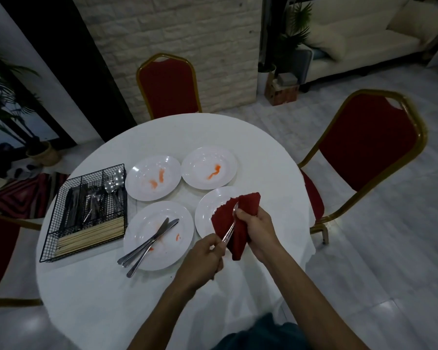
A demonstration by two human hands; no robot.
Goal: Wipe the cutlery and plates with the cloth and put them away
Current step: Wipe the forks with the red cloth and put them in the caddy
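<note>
On the left of a round white table point(162, 132), a black wire basket point(96, 173) is sitting with dark-handled cutlery in its long compartments, spoons point(114, 183) in the far right one and pale chopsticks point(91, 236) lying across the near one. Just to its right, four white plates are lying in a square: the far-left plate point(142, 173) and far-right plate point(200, 160) are showing orange smears, and the near-left plate point(137, 233) is carrying table knives point(149, 242) that are crossing its rim toward the viewer. Both forearms are reaching forward over the near-right plate point(205, 210), hands close together. The left hand point(202, 258) is curling its fingers round the handle of a spoon point(229, 228), angling it up and away – the bowl is lying against a red cloth point(238, 223). The right hand point(256, 228) is gripping that cloth bunched in its fingers, thumb beside the spoon's bowl, the cloth hanging over the plate's right half.
</note>
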